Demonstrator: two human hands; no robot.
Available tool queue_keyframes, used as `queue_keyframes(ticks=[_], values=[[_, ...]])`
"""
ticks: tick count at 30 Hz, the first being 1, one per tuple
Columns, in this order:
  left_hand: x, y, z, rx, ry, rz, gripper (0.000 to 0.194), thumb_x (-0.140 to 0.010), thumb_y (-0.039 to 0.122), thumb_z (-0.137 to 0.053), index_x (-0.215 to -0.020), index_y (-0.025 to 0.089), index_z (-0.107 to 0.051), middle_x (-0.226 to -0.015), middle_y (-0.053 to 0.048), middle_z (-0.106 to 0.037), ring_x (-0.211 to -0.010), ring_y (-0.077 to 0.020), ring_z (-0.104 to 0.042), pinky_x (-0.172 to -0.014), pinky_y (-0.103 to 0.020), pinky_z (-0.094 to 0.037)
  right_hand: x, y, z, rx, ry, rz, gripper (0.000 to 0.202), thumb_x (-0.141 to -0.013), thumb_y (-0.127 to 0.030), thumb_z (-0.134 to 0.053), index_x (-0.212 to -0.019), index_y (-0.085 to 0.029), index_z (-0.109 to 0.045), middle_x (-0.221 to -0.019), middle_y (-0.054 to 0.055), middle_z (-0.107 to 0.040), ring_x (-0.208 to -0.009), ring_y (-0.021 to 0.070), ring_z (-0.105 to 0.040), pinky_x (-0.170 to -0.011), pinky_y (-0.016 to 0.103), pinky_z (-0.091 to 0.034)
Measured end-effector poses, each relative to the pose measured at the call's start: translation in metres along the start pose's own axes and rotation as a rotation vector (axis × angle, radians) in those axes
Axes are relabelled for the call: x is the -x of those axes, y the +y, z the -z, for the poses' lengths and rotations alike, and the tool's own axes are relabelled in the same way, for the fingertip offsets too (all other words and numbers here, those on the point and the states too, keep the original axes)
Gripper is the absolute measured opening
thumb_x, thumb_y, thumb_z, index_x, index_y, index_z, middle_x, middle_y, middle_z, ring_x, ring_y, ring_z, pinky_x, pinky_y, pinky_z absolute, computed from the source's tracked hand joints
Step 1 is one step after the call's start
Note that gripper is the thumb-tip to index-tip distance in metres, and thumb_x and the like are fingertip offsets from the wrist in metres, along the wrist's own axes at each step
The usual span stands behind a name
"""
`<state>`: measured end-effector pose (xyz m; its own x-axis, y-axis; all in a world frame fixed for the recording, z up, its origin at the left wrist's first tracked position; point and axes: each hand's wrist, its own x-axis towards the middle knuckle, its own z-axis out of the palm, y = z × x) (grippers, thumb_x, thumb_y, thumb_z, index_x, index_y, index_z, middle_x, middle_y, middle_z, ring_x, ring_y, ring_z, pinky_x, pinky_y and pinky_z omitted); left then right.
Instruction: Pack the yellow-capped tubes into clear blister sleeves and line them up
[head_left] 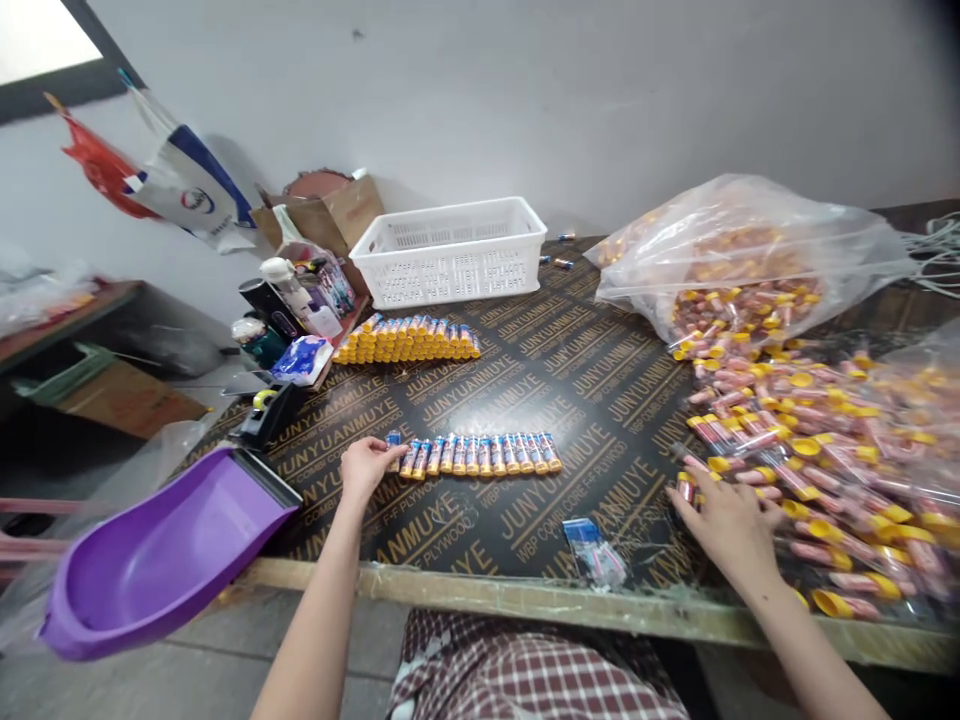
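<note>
Bare forearms extend forward, left hand pinching, right hand palm-down, loosely curled.

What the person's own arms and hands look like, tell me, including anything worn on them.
The left hand and right hand are both ungloved. The forearms are bare, with no sleeves in view, and no watch or bracelet shows on either wrist. I see no rings, though some fingers are partly hidden.

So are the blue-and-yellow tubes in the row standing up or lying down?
Lying down: the row of tubes shows long sides upward, side by side, with yellow ends nearest the camera.
</note>
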<state>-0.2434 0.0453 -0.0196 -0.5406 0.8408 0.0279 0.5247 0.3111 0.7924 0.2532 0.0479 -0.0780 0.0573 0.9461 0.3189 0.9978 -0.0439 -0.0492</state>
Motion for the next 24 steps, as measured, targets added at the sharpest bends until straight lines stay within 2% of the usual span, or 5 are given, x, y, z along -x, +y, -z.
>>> queue_keyframes(ticks=[7, 11, 17, 20, 24], values=[[0.008, 0.006, -0.008, -0.177, 0.002, 0.037, 0.031, -0.062, 0.046, -0.070, -0.054, 0.017, -0.063, -0.046, -0.003, -0.051, -0.066, -0.0226, -0.053, -0.062, -0.028, -0.028, 0.003, -0.016, 0.007, -0.171, -0.088, 0.016, 0.037, -0.078, -0.029, -0.049, -0.113, -0.019, -0.056, -0.100, 0.013, -0.065, -0.093, 0.0321, -0.048, -0.081, 0.050, -0.029], [0.043, 0.034, -0.045, -0.002, 0.019, -0.127, 0.024, -0.074, 0.042, -0.060, -0.074, 0.019, -0.067, -0.071, -0.007, -0.064, -0.078, -0.0232, -0.055, -0.068, -0.029, -0.033, 0.005, -0.021, 0.012, -0.289, -0.078, -0.008, 0.037, -0.076, -0.026, -0.051, -0.112, -0.019, -0.059, -0.087, 0.010, -0.067, -0.093, 0.0310, -0.049, -0.083, 0.049, -0.030], [0.139, 0.076, -0.141, 0.077, -0.619, -0.364, 0.014, -0.066, 0.034, -0.068, -0.069, 0.020, -0.068, -0.069, -0.003, -0.065, -0.064, -0.0175, -0.055, -0.063, -0.026, -0.037, 0.008, -0.036, 0.016, -0.416, -0.039, -0.069, 0.043, -0.078, -0.031, -0.050, -0.119, -0.016, -0.054, -0.078, 0.006, -0.066, -0.074, 0.0230, -0.056, -0.073, 0.039, -0.042], [0.161, 0.080, -0.164, -0.051, -0.673, -0.373, 0.010, -0.063, 0.027, -0.071, -0.064, 0.019, -0.064, -0.068, -0.002, -0.062, -0.066, -0.0178, -0.054, -0.063, -0.027, -0.034, 0.014, -0.044, 0.028, -0.625, -0.093, -0.096, 0.058, -0.078, -0.031, -0.051, -0.133, -0.015, -0.037, -0.077, 0.001, -0.063, -0.053, 0.0143, -0.051, -0.058, 0.030, -0.045], [0.162, 0.078, -0.167, -0.051, -0.672, -0.367, 0.008, -0.068, 0.021, -0.067, -0.063, 0.019, -0.060, -0.067, -0.002, -0.061, -0.066, -0.0170, -0.053, -0.063, -0.026, -0.032, 0.026, -0.051, 0.043, -0.881, -0.141, -0.120, 0.063, -0.077, -0.026, -0.053, -0.136, -0.019, -0.030, -0.080, -0.001, -0.057, -0.051, 0.0112, -0.050, -0.056, 0.028, -0.046]])
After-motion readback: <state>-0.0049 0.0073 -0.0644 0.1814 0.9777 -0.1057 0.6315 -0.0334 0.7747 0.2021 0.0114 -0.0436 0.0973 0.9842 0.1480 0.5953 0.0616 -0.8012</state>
